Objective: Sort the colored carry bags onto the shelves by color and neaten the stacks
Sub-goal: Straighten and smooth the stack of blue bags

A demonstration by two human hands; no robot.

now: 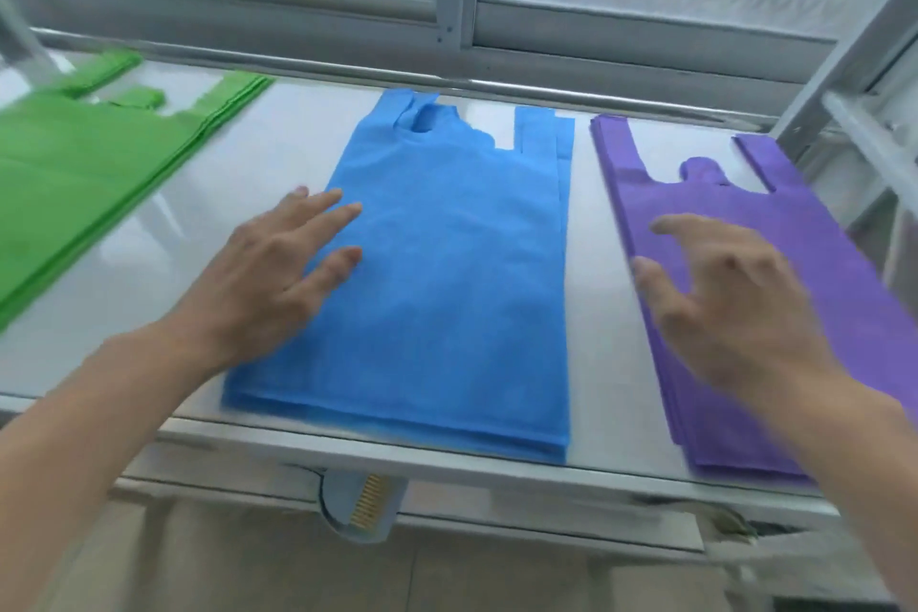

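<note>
A person's left hand (278,273) lies flat with straight fingers on the near left edge of a blue bag stack (447,273), which sits on a white shelf (591,313). Well to that hand's left lies a green bag stack (74,174). The right hand (730,303), fingers spread and loosely bent, is over a purple bag stack (775,234); motion blur hides whether it touches.

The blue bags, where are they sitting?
The blue bag stack lies mid-shelf in the head view, between the green stack and purple stack.
</note>
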